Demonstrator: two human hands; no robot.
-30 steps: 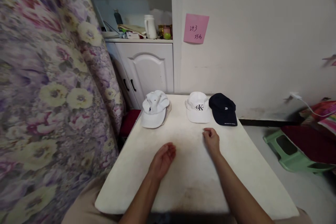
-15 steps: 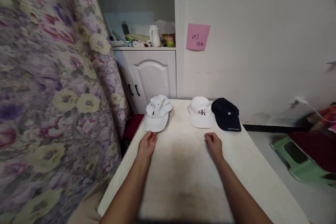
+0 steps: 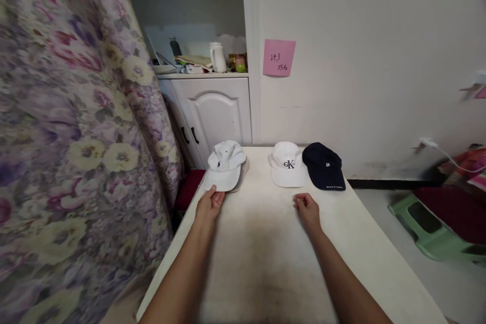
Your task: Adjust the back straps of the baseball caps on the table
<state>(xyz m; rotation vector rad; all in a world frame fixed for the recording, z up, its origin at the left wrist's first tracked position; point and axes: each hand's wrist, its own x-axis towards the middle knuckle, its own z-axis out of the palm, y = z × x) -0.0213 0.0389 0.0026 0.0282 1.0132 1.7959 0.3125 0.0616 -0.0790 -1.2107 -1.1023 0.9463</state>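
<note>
My left hand (image 3: pixel 209 203) pinches the front of the brim of a white baseball cap (image 3: pixel 225 158), its thumb on top and fingers below. This cap has a small dark emblem, and a beige edge, apparently of another cap (image 3: pixel 243 174), shows from under it. My right hand (image 3: pixel 307 208) hovers or rests over the table with its fingers curled in, and nothing shows in it. Beyond that hand lies a white cap with black letters (image 3: pixel 287 176). Touching or just beside it on the right is a dark navy cap (image 3: pixel 322 168) with a small white mark.
The caps lie along the far end of a white table (image 3: pixel 266 243). A floral curtain (image 3: pixel 94 111) hangs close on the left. Past the table are a white cabinet (image 3: pixel 214 111) and a wall with a pink note (image 3: pixel 279 57). A green stool (image 3: pixel 425 233) stands to the right.
My left thumb has moved up onto the brim of the white cap, and the brim seems slightly raised. My right hand has hardly moved. The view has shifted a little.
</note>
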